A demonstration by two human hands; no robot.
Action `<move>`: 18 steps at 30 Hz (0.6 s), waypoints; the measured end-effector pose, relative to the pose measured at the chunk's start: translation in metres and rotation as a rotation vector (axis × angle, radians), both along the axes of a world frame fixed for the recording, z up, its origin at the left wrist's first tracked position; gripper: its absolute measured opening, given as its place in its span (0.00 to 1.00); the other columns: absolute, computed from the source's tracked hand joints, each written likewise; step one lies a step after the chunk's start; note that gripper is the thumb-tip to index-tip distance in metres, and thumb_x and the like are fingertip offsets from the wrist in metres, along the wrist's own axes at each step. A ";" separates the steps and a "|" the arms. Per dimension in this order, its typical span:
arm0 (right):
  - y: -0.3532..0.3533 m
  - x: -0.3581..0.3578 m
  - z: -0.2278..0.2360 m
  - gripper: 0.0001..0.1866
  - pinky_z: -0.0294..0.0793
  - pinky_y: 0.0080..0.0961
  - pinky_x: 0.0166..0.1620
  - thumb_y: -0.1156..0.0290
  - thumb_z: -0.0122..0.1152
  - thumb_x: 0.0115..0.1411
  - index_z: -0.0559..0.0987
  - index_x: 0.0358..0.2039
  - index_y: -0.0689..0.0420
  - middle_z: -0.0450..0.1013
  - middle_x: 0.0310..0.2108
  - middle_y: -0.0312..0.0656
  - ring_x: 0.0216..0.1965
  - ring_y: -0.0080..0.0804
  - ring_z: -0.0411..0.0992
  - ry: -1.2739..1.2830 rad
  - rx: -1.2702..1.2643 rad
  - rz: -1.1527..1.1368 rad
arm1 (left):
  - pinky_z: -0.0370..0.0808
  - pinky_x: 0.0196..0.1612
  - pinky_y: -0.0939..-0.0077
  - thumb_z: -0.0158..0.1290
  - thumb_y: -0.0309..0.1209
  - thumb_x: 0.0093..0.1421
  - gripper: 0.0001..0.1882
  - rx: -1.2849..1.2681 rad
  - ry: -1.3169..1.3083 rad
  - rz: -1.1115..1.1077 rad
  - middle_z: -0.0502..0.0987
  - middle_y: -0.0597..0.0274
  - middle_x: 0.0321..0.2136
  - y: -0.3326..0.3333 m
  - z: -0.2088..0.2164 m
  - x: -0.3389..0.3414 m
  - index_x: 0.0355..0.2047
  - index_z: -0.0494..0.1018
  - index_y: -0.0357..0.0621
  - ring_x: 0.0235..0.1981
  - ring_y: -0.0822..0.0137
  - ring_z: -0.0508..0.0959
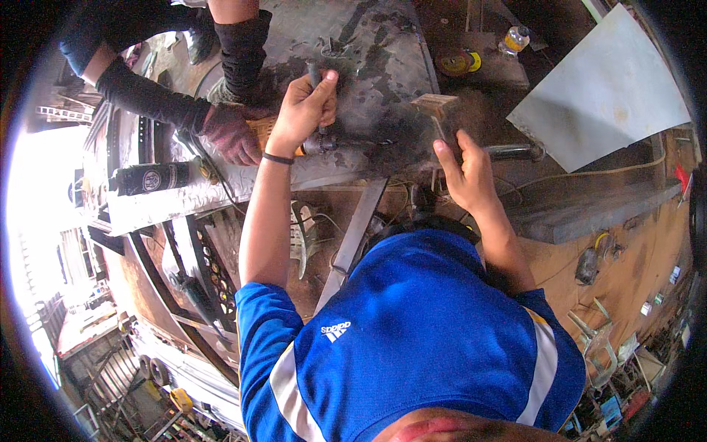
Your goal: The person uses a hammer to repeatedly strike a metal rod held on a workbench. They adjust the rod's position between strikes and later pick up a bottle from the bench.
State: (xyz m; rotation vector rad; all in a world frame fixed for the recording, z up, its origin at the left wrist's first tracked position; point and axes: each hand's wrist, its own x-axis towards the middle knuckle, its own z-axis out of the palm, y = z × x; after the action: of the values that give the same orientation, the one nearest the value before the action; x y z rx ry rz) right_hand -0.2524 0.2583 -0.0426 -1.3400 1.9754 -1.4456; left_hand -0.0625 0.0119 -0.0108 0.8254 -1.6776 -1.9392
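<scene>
My left hand (305, 107) is closed round a dark, rod-like handle (315, 75), which runs down toward the front of an orange power drill (264, 131). A long dark bit (375, 141) points right from the drill, over a stained grey metal plate (294, 40). At the drill's rear is a co-worker's gloved hand (232, 134); the other gloved hand is partly hidden behind my left hand. My right hand (468, 173) grips a thin handle with a tan, block-shaped head (438, 105), just right of the bit. Blur hides the tool's exact kind.
A black cylinder (151, 179) lies at the plate's left edge, near a cable. Far right are a large pale sheet (604, 88), a small bottle (515, 40) and a yellow-black round item (458, 62). A grey beam (589, 221) stretches along the right.
</scene>
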 end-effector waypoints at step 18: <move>0.009 0.015 0.017 0.23 0.68 0.43 0.28 0.53 0.57 0.69 0.72 0.33 0.65 0.72 0.23 0.59 0.24 0.55 0.74 0.014 0.085 0.018 | 0.59 0.19 0.78 0.56 0.41 0.70 0.22 -0.188 -0.111 -0.083 0.65 0.75 0.17 0.019 -0.004 0.005 0.21 0.65 0.46 0.17 0.80 0.61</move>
State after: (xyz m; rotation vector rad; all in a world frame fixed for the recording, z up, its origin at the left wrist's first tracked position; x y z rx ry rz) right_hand -0.2377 0.2676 -0.0257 -1.3309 2.0048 -1.3327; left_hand -0.0573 0.0304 -0.0145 0.8159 -1.9534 -1.7822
